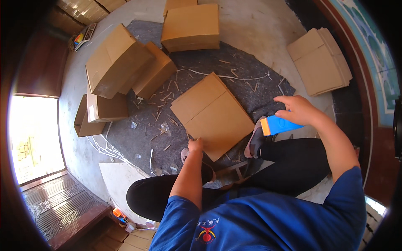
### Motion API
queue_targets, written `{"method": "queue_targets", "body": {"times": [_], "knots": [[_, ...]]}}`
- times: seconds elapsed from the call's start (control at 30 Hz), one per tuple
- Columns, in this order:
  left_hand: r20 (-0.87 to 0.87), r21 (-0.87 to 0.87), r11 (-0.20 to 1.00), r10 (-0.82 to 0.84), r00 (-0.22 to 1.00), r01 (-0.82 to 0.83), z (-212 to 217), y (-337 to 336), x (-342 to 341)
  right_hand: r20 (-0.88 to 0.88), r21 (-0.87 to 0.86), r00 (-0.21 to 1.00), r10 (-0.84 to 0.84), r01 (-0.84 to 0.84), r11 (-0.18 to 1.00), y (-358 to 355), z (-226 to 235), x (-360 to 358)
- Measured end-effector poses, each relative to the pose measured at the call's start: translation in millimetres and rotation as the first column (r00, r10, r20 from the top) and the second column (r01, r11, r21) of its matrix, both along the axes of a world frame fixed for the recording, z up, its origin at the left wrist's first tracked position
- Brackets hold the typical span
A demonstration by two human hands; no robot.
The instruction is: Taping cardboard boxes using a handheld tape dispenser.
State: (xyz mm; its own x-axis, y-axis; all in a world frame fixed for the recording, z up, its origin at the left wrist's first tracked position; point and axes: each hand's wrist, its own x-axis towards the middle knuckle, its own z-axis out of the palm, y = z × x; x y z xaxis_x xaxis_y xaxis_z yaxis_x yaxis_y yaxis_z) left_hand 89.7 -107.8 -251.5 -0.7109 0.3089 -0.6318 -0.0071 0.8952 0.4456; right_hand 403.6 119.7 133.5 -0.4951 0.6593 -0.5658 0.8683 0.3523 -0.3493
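A brown cardboard carton (214, 115) lies between my feet, a crease running across its upper face; it looks folded flat. My left hand (195, 145) is closed at its near left edge, with the fingertips partly hidden. To the right of the carton, my right hand (298, 109) is raised and apart from it. It grips a blue handheld tool (284, 124) with an orange end (265, 126) pointing left; the exact kind is unclear. The index finger stretches out above the tool, toward the carton.
Several box-shaped cartons (119, 60) stand at the far left, and another carton (190, 27) stands straight ahead. Flattened cartons (320, 62) are stacked at the right. Scraps and white strapping (226, 76) litter the dark floor sheet (146, 113). A dark wooden bench (63, 209) is at the lower left.
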Motion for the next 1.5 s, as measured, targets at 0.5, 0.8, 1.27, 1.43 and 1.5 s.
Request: {"method": "queue_targets", "body": {"times": [0.5, 0.8, 1.27, 1.43, 1.5], "knots": [[-0.021, -0.082, 0.993, 0.082, 0.996, -0.083, 13.5, 10.7, 41.2, 0.004, 0.100, 1.000, 0.006, -0.006, 0.995, 19.2, -5.5, -6.5], [0.187, 0.162, 0.935, 0.286, 0.940, -0.317, 59.9, 12.7, 21.7, 0.025, 0.098, 1.000, -0.017, 0.014, 0.995, 16.8, 3.9, -11.2], [0.358, 0.169, 0.913, 0.295, 0.886, -0.372, 43.3, -0.8, 16.5, 0.037, 0.276, 0.995, -0.092, 0.078, 0.958, 158.1, -101.7, -96.6], [0.457, 0.200, 0.870, 0.324, 0.829, -0.450, 51.1, 3.9, 23.8, -0.132, 0.299, 0.964, -0.229, 0.259, 0.918, 212.0, -158.7, -157.8], [0.485, 0.236, 0.838, 0.336, 0.807, -0.491, 46.5, -3.0, 19.3, -0.075, 0.215, 0.978, -0.193, 0.205, 0.955, 214.4, -170.9, -175.4]]}}
